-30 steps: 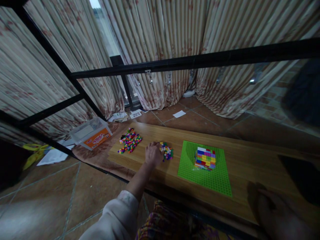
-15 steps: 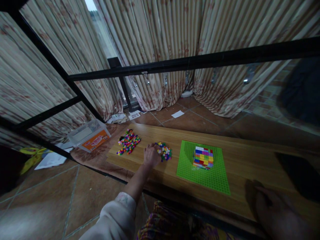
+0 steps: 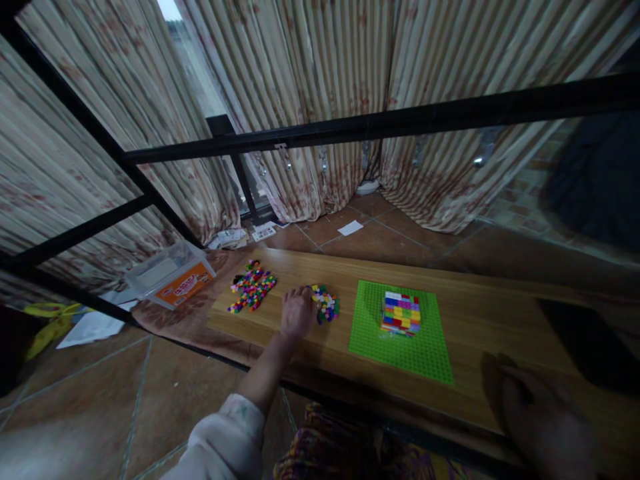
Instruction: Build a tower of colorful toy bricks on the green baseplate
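My left hand [image 3: 297,312] is at the left edge of a small pile of toy bricks [image 3: 326,305], its fingers bent down and drawn together. Whatever its fingertips hold is hidden. To the right, a green baseplate [image 3: 370,333] carries a block built of many-coloured bricks [image 3: 401,313], set toward its far middle. My right hand [image 3: 543,420] rests curled near the front edge at the lower right. It is dark and blurred, and its fingers hide anything in them. A larger pile of bricks [image 3: 253,287] lies on the left of the table.
The wooden table [image 3: 480,307] runs across the view, with a dark flat object [image 3: 590,347] at its right. Left of it stands a clear plastic box [image 3: 170,273] with an orange label. A black metal rail [image 3: 350,128] crosses before the curtains [image 3: 320,67]. Paper [image 3: 350,228] lies on the floor.
The whole view has shifted slightly, so things sit a little further left. My left hand stays beside the small pile, its fingers a bit more bent. My right hand keeps its place.
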The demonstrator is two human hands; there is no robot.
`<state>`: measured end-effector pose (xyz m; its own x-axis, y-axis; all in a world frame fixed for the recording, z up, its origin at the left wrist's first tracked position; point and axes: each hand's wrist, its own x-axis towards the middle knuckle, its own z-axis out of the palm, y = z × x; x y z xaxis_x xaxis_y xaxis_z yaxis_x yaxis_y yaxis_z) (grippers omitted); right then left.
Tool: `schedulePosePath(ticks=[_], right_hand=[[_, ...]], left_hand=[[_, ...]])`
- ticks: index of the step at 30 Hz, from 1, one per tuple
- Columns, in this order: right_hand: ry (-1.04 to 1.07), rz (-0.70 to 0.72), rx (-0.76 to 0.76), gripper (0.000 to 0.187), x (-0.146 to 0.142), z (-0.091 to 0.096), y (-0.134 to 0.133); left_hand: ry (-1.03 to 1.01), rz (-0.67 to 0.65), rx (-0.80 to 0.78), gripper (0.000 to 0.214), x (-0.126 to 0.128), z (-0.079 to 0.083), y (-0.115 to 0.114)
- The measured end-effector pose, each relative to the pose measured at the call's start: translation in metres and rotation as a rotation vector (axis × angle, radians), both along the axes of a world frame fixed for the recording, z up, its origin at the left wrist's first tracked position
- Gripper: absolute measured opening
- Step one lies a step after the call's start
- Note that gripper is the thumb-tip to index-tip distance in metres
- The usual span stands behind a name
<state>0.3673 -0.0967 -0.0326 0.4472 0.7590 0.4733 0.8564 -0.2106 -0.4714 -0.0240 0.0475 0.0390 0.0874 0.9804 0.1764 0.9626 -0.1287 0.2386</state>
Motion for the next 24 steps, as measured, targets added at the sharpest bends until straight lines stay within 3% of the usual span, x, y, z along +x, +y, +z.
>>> schedulePosePath(ticks=[5,9,11,13,17,20,24], right_hand=[[-0.133,0.052,-0.034,0.031,0.007,-0.009,-0.001],[-0.086,0.042,-0.013,0.034,0.0,0.006,-0.003],[-0.002,0.014,0.032,0.038,-0.023,0.025,-0.005],[0.195,0.083,0.058,0.037,-0.063,0.049,-0.005],[0.741,0.448,-0.038,0.034,-0.158,0.089,0.008],[0.995,0.582,-0.09,0.034,-0.204,0.098,0.022],[1.151,0.68,-0.169,0.027,-0.226,0.094,0.024]], left_hand=[[-0.302,0.035,0.018,0.022,0.004,0.016,-0.018],[-0.711,0.053,0.008,0.018,0.015,0.023,-0.045],[-0.968,0.057,-0.021,0.017,0.023,0.022,-0.058],[-1.191,0.083,-0.084,0.018,0.031,0.02,-0.069],[-1.345,0.101,-0.216,0.019,0.044,0.025,-0.09],[-1.342,0.062,-0.268,0.018,0.047,0.035,-0.104],[-1.397,0.052,-0.299,0.019,0.042,0.036,-0.12]])
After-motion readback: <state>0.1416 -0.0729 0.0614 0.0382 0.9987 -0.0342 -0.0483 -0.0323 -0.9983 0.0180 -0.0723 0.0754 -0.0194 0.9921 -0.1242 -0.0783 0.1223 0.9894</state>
